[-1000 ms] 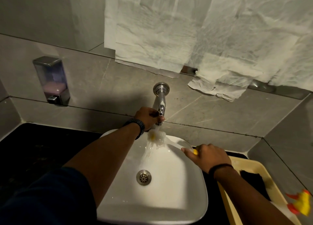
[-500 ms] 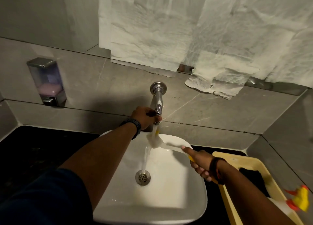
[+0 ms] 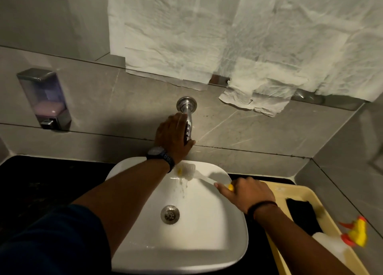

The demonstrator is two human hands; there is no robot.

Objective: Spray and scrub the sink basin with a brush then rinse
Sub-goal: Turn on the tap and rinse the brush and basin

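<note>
The white sink basin (image 3: pixel 207 239) sits on a black counter, its metal drain (image 3: pixel 170 214) in the middle. My left hand (image 3: pixel 173 137) is wrapped over the chrome wall tap (image 3: pixel 187 109) above the basin. My right hand (image 3: pixel 246 194) grips the yellow-and-white handle of a scrub brush (image 3: pixel 187 170), whose white bristle head hangs under the spout at the basin's far rim. Only drips fall from the brush; no full stream of water shows.
A soap dispenser (image 3: pixel 44 99) is fixed to the grey tiled wall at left. At right a yellow tray (image 3: pixel 290 189) holds a black cloth (image 3: pixel 302 214) and a spray bottle (image 3: pixel 339 243) with a yellow-orange trigger. White paper sheets (image 3: pixel 207 32) cover the mirror above.
The stream of water from the tap has stopped. My left hand has shifted up onto the tap body. The brush stays under the spout, my right hand turned palm down.
</note>
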